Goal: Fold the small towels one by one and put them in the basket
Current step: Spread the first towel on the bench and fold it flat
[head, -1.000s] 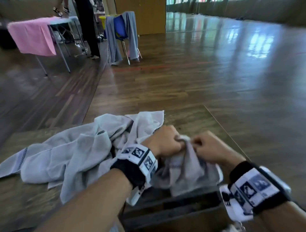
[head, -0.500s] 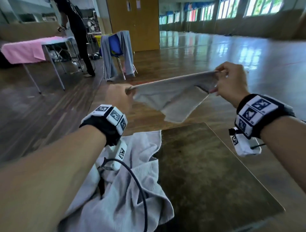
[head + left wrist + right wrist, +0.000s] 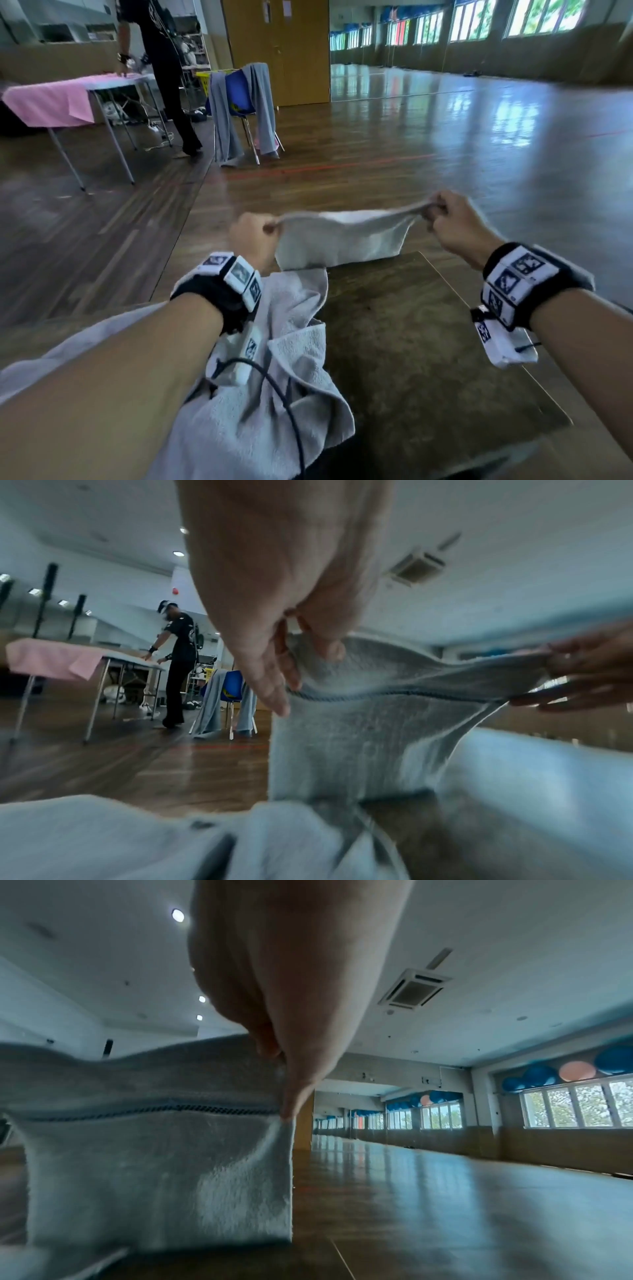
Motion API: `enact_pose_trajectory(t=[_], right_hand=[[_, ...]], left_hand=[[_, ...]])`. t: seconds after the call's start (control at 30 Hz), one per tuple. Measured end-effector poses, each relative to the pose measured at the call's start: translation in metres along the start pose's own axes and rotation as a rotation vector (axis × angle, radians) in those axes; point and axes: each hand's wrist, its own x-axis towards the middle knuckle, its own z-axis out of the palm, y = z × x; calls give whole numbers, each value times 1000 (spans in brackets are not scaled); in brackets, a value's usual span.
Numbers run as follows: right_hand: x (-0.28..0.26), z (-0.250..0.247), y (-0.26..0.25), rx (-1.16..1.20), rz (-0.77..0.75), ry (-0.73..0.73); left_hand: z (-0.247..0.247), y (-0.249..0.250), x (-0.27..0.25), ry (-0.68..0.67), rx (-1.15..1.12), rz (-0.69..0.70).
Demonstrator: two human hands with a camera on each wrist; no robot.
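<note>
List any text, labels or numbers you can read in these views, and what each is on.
None can be read.
Wristband tags: black-and-white marker patterns, no letters.
Papers on the wooden door: too small and blurred.
Print on the blue chair back: mostly hidden by the draped grey cloth, unreadable.
Small towel held by left hand and right hand: a stitched line only, no label visible.

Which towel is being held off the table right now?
The small towel, stretched between the left hand and right hand; the other towels lie crumpled on the table.
</note>
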Motion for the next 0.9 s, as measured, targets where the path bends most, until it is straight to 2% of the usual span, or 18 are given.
enact_pose_trajectory(t=[0.1,0.17,0.23,0.37,0.57,0.67,0.77,0.9], right_hand=[[-45,-2,17,-203,31,-107],[-74,-4,18,-225,21,-108],[-97,-8,14,-195,-2,-43],[-127,-36,-5,-136,-65,94],[-162,-102,-50,-102,-187,160],[-184,-134,-66,-89,-214,178],[-209,-156,-75,-125,-234,106],[-242,-177,-74,-163,-180,-98]], left_hand=[[-2,-21,-32,-211,148,46],[-7,-27,-49,-276,131,80],[-15,-26,-64,-290,93,81],[-39,-10,-85,-215,10,102],[-93,41,-109,-35,-9,105],[-116,60,-123,18,-125,108],[-133,68,-146,-90,-248,99],[-147,67,-172,-380,-214,20]])
